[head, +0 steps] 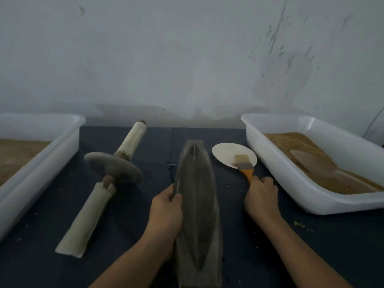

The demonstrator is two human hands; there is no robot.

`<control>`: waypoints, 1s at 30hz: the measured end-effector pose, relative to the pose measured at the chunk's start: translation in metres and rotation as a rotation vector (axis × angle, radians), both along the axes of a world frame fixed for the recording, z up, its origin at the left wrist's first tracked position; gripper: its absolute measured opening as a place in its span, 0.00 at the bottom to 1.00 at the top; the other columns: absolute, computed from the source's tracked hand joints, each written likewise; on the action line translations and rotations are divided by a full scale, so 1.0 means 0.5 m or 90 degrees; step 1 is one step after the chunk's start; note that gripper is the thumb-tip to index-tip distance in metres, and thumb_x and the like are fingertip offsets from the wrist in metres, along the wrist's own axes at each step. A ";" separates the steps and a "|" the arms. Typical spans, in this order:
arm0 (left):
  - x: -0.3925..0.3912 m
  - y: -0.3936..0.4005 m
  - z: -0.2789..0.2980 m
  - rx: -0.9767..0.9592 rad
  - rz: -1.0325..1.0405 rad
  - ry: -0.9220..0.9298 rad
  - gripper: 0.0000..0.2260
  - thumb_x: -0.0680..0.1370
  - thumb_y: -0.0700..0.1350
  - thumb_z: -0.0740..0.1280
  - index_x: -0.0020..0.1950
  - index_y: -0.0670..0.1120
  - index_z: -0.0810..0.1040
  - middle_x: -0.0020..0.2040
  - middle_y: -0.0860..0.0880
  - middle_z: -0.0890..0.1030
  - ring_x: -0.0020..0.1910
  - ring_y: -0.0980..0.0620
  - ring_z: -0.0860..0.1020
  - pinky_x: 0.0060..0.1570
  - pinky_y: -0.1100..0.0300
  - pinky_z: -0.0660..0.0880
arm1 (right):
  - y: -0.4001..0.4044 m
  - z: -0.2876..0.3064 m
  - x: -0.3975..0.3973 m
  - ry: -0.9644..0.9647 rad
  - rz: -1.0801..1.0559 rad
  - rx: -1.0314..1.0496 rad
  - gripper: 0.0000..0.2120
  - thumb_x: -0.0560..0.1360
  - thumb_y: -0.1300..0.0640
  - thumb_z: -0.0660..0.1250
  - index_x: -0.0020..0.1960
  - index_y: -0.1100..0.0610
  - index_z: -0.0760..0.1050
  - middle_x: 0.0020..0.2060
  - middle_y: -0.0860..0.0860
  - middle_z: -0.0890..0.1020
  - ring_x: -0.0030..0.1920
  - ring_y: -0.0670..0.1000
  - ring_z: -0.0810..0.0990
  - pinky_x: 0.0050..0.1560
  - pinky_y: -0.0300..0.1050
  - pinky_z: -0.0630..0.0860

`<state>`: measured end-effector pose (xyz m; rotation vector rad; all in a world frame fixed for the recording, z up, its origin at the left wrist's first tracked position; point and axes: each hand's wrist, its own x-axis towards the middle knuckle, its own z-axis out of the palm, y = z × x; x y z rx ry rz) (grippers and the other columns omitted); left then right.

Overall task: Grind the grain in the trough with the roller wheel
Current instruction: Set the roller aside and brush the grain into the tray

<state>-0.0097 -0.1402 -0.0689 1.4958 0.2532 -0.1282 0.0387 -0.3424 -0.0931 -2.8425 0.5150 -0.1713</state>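
At the table's left edge, a white tub (41, 129) holds grain. Beside it lies the roller wheel (113, 166), a disc on an axle with cloth-wrapped handles; it looks heavy and rigid, best gripped by both wrapped ends. At centre front stands the boat-shaped trough (196, 204), apparently empty, its left rim gripped by the left hand (165, 215). The right hand (260, 196) clasps a brush (245, 167) over a paper plate (226, 152). The right tub (311, 196) holds grain and a scoop (311, 163).
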 end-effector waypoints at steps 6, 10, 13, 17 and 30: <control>-0.060 0.087 -0.009 0.219 0.136 -0.256 0.12 0.80 0.52 0.60 0.63 0.58 0.74 0.43 0.62 0.81 0.44 0.63 0.79 0.47 0.62 0.75 | 0.011 0.010 -0.016 -0.102 0.037 -0.111 0.18 0.78 0.55 0.62 0.65 0.61 0.69 0.59 0.62 0.70 0.57 0.64 0.71 0.57 0.57 0.70; -0.065 0.240 -0.014 0.911 0.254 -0.329 0.22 0.71 0.59 0.68 0.60 0.49 0.72 0.53 0.48 0.75 0.48 0.46 0.74 0.45 0.51 0.72 | 0.064 0.060 -0.009 -0.338 0.192 0.028 0.18 0.75 0.60 0.66 0.65 0.60 0.73 0.58 0.58 0.73 0.57 0.58 0.73 0.55 0.56 0.75; -0.026 0.265 -0.010 0.968 0.109 -0.001 0.26 0.71 0.66 0.66 0.58 0.49 0.66 0.51 0.48 0.73 0.44 0.51 0.74 0.41 0.57 0.71 | 0.116 0.108 0.024 -0.390 0.283 0.080 0.17 0.77 0.59 0.65 0.65 0.59 0.73 0.59 0.56 0.73 0.58 0.55 0.73 0.56 0.51 0.73; 0.013 0.283 -0.027 0.892 0.074 -0.029 0.13 0.77 0.57 0.63 0.50 0.52 0.64 0.43 0.52 0.73 0.37 0.53 0.73 0.35 0.56 0.71 | 0.169 0.126 0.048 -0.421 0.353 0.091 0.16 0.77 0.59 0.64 0.64 0.60 0.74 0.57 0.56 0.73 0.56 0.54 0.73 0.56 0.48 0.72; 0.046 0.249 0.110 0.995 -0.129 -0.601 0.13 0.69 0.45 0.73 0.48 0.48 0.71 0.37 0.52 0.74 0.27 0.47 0.74 0.22 0.58 0.66 | 0.130 0.205 0.033 -0.434 0.497 -0.404 0.27 0.67 0.64 0.71 0.65 0.62 0.71 0.63 0.60 0.74 0.67 0.65 0.66 0.72 0.61 0.58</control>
